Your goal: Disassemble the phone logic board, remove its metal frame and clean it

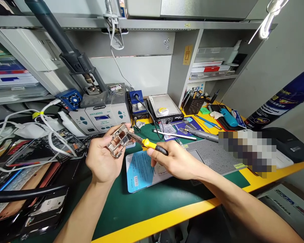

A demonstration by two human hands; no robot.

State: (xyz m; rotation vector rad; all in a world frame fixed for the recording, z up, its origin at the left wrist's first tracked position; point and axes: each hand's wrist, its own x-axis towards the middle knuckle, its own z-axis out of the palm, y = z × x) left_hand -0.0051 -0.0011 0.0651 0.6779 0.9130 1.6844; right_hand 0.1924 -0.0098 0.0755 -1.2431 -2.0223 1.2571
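Observation:
A small metal phone frame with circuit-board parts [116, 141] rests in my left hand [103, 162], thumb over its left edge and fingers beneath and behind it. My right hand [172, 157] is closed around the yellow and black handles of pliers [150, 144]. The pliers' jaws point left and meet the frame's upper right corner; whether they grip a piece there I cannot make out. Below both hands lies a blue and white printed packet [139, 173] on the green mat [142, 216].
Behind stand a grey rework station [101, 116], a blue soldering unit [139, 101] and a small hot plate [164, 104]. White cables [48, 135] and phone parts crowd the left. On the right are a perforated metal plate [212, 155] and a spray can [276, 104].

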